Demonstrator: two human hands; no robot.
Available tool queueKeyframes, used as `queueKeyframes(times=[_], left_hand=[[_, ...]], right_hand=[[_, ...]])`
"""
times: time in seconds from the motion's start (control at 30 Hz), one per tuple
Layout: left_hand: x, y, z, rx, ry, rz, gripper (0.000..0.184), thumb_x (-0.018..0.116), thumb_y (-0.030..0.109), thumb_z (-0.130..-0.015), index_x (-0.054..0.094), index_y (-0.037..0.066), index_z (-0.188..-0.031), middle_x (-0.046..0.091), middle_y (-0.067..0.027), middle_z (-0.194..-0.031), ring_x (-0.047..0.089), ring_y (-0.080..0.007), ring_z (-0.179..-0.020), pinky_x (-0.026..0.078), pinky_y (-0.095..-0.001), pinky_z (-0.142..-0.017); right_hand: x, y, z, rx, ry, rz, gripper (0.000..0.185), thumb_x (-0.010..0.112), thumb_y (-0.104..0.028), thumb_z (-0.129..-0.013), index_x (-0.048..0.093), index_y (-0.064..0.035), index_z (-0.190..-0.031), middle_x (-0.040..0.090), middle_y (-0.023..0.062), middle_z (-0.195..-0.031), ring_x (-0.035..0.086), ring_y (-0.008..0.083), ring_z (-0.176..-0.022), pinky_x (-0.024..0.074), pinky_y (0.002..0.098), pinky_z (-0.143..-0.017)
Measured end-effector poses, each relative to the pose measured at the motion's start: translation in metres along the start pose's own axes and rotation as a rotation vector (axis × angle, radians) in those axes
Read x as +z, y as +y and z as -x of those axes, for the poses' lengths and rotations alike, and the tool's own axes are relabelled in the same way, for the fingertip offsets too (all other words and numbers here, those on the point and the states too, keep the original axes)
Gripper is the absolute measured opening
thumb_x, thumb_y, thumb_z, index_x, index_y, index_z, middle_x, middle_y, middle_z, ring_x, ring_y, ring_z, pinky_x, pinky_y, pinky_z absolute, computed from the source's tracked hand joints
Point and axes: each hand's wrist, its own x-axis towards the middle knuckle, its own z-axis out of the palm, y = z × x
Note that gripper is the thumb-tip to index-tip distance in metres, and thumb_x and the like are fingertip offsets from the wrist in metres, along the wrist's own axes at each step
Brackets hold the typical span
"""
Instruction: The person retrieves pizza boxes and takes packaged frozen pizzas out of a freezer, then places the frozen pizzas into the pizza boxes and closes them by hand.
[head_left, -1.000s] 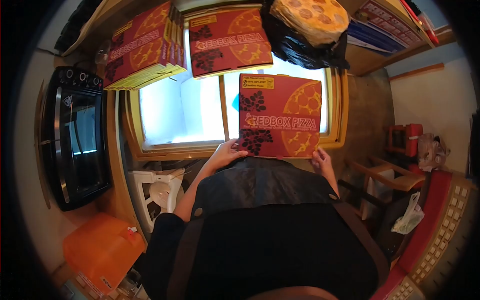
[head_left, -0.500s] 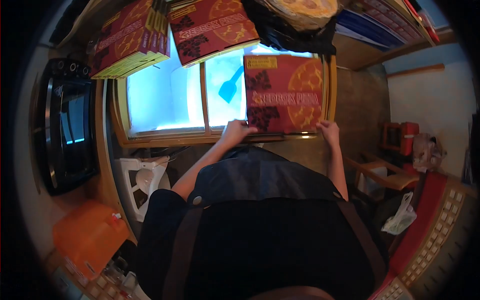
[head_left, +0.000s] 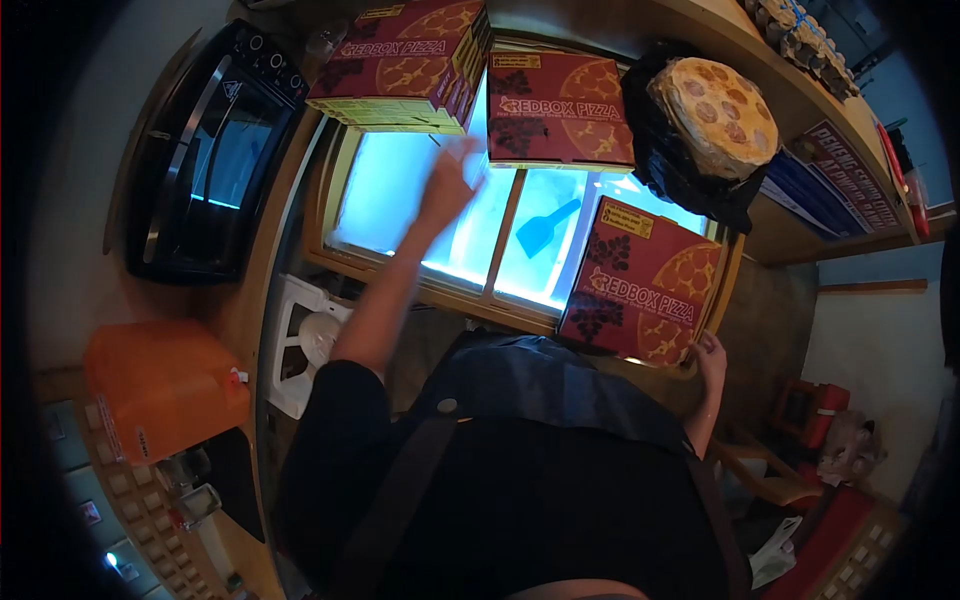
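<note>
A red pizza box point(head_left: 640, 282) lies closed on the right part of the lit glass top point(head_left: 400, 215). At its lower right corner, my right hand point(head_left: 709, 356) touches the edge with bent fingers; whether it grips the box is unclear. My left hand point(head_left: 450, 187) is raised over the glass, just below the stack of pizza boxes point(head_left: 400, 60), and its fingers are smeared by motion. Beside that stack lies another pizza box point(head_left: 555, 108). Between the boxes, a blue spatula point(head_left: 538, 234) shows on the glass top.
A black oven point(head_left: 215, 155) stands at the left, above an orange container point(head_left: 170, 390). Wrapped pizza crusts point(head_left: 715, 118) sit in a black bag at the upper right. A white plastic chair point(head_left: 305, 340) is below the counter's left part, and a red case point(head_left: 812, 412) is at the right.
My left hand has let go of the near box and moved up and left toward the stack. My right hand stays at the box's corner. The whole view has turned and shifted.
</note>
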Motion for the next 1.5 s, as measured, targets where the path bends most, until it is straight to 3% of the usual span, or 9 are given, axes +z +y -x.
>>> queueKeyframes(times=[0.13,0.3,0.47,0.63,0.8,1.1,1.27,1.37,1.5], left_hand=[[-0.097,-0.045,-0.076,0.095,0.172,-0.727,0.098,0.079,0.026,-0.061,0.021,0.034,-0.140,0.018,-0.0031,-0.146,0.016,-0.0353,-0.135,0.022,-0.0704,-0.096],[-0.111,-0.134,-0.091,0.317,-0.078,-0.604,0.076,0.074,0.029,-0.069,0.037,0.028,-0.135,0.040,-0.0013,-0.138,0.038,-0.0278,-0.127,0.023,-0.0566,-0.104],[-0.094,-0.027,-0.016,0.556,0.101,-0.364,0.049,0.074,0.024,-0.069,0.059,0.016,-0.115,0.060,-0.0027,-0.115,0.048,-0.0273,-0.118,0.018,-0.0526,-0.107],[-0.060,0.051,0.118,0.583,0.000,-0.033,0.029,0.059,0.031,-0.078,0.065,0.015,-0.101,0.063,-0.0002,-0.090,0.046,-0.0367,-0.120,0.004,-0.0622,-0.105],[-0.045,0.079,0.162,0.530,-0.089,-0.021,0.038,0.073,0.033,-0.067,0.067,0.020,-0.102,0.041,0.0016,-0.066,0.048,-0.0318,-0.118,0.004,-0.0624,-0.105],[-0.030,0.099,0.183,0.296,-0.370,0.188,0.035,0.077,0.018,-0.063,0.066,0.019,-0.096,0.053,-0.0055,-0.108,0.039,-0.0342,-0.124,0.023,-0.0603,-0.102],[0.018,0.055,0.168,0.442,-0.415,0.134,0.025,0.071,0.014,-0.070,0.063,0.014,-0.094,0.052,-0.0036,-0.123,0.036,-0.0324,-0.127,0.024,-0.0595,-0.102],[0.039,0.032,0.155,0.544,-0.426,0.085,0.022,0.065,0.013,-0.075,0.062,0.014,-0.097,0.054,-0.0013,-0.121,0.039,-0.0290,-0.126,0.023,-0.0579,-0.104],[0.045,0.029,0.146,0.658,-0.562,0.124,0.023,0.064,0.011,-0.075,0.062,0.014,-0.098,0.055,0.0005,-0.120,0.041,-0.0280,-0.125,0.017,-0.0590,-0.106]], right_hand=[[0.020,-0.034,0.014,-0.083,0.101,-0.072,0.050,0.071,-0.020,-0.073,0.056,-0.0035,-0.118,0.061,0.0178,-0.109,0.058,0.0221,-0.103,0.0445,0.0312,-0.085],[0.056,-0.043,0.029,-0.109,0.328,-0.040,0.037,0.067,-0.017,-0.076,0.060,-0.0035,-0.110,0.060,0.0137,-0.104,0.059,0.0229,-0.095,0.0456,0.0323,-0.082],[0.070,-0.110,0.069,-0.330,0.690,0.131,0.032,0.064,-0.015,-0.078,0.060,-0.0040,-0.108,0.057,0.0130,-0.101,0.058,0.0201,-0.089,0.0471,0.0326,-0.079],[0.101,-0.184,0.093,-0.361,0.089,-0.557,0.033,0.059,-0.021,-0.085,0.057,-0.0038,-0.113,0.055,0.0106,-0.110,0.057,0.0166,-0.089,0.0465,0.0291,-0.079],[0.123,-0.237,0.126,-0.166,-0.594,-0.780,0.054,0.051,-0.037,-0.087,0.039,-0.0071,-0.130,0.052,0.0102,-0.114,0.054,0.0162,-0.095,0.0448,0.0297,-0.079],[0.153,-0.199,0.103,0.114,-0.790,-0.501,0.035,0.052,-0.037,-0.087,0.054,-0.0052,-0.103,0.057,0.0022,-0.084,0.056,0.0097,-0.066,0.0441,0.0254,-0.056],[0.157,-0.210,0.114,-0.561,-0.090,0.046,0.035,0.066,-0.025,-0.078,0.054,0.0022,-0.096,0.056,0.0201,-0.082,0.055,0.0374,-0.078,0.0446,0.0414,-0.069],[0.155,-0.207,0.121,-0.716,-0.021,-0.021,0.033,0.067,-0.018,-0.077,0.053,0.0035,-0.099,0.055,0.0178,-0.086,0.056,0.0330,-0.073,0.0444,0.0379,-0.066],[0.157,-0.205,0.128,-0.937,-0.025,0.082,0.040,0.068,-0.012,-0.071,0.053,-0.0025,-0.107,0.049,0.0180,-0.106,0.048,0.0359,-0.102,0.0423,0.0407,-0.085]])
